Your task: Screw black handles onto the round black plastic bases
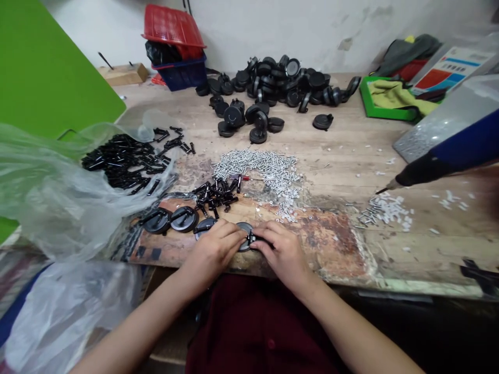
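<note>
At the near edge of the wooden table (343, 156), my left hand (216, 248) and my right hand (281, 250) close together on one round black disc part (245, 232). The fingers of both hands pinch a small black piece at its middle. Three more black discs (171, 219) lie in a row just left of my left hand. A small heap of black clips (216, 193) sits right behind the hands, and a spread of silver screws (259, 166) lies beyond it.
A large pile of black round parts (280, 83) lies at the back. Black sticks (122, 161) rest on a clear plastic bag (50, 192) at left. A blue powered screwdriver (448, 156) points in from the right above more screws (384, 210). Red and blue baskets (175, 47) stand behind.
</note>
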A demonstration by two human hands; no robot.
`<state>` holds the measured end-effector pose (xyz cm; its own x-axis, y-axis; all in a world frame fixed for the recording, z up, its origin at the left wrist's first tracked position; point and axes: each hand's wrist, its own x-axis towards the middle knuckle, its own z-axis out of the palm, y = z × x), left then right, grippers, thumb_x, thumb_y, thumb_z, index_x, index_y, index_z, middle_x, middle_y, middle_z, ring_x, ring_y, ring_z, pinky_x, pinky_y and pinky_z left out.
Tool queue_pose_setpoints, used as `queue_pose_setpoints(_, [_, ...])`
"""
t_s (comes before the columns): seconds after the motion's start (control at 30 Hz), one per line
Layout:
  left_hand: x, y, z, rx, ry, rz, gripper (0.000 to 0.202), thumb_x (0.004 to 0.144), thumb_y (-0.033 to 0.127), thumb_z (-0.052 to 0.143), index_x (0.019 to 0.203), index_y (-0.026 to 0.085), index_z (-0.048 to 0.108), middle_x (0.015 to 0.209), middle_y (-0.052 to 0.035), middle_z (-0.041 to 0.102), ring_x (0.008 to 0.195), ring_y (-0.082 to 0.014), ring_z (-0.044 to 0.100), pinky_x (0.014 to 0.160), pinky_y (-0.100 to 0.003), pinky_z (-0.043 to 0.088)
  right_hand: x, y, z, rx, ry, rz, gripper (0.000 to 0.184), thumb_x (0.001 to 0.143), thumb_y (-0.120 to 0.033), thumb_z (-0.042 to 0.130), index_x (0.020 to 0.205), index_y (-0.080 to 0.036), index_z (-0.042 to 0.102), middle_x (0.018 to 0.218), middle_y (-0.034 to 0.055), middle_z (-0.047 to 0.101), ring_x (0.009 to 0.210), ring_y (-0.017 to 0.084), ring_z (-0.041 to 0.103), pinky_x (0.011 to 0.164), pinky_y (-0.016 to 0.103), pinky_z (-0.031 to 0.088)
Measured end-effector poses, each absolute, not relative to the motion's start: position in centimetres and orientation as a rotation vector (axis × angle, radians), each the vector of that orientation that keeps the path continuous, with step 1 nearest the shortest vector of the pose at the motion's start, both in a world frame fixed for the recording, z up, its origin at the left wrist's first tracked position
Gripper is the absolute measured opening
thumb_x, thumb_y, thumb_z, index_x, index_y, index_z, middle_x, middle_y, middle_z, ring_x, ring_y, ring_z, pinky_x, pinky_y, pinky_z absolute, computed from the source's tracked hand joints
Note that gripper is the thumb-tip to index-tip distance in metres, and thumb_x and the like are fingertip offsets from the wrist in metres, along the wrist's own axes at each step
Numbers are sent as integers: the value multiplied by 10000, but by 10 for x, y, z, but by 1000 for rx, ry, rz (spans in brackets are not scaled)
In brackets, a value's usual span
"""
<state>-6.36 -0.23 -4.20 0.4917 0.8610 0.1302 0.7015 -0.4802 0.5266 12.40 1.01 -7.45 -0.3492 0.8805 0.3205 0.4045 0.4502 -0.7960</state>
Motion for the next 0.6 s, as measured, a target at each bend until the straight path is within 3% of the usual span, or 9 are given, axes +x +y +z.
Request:
queue_pose_setpoints(0.33, [-68, 11, -34, 2518, 1053, 211, 266, 921, 166, 408, 1082, 180, 619, 873, -81, 604, 821, -199, 504, 739, -309, 431, 125, 10, -78, -1034, -1904, 823, 129, 857, -184, 581, 901, -196, 702, 856, 64, 676, 823, 194, 641, 734, 339, 544])
queue_pose_setpoints(0.6, [-72, 7, -27, 2443, 1157, 211, 315, 923, 176, 427, 1219, 201, 533, 968, -79, 593, 891, -206, 503, 768, -311, 437, 127, 9, -79, -1046, -1888, 868, 138, 844, -187, 603, 939, -200, 703, 886, 59, 679, 835, 184, 645, 755, 317, 537])
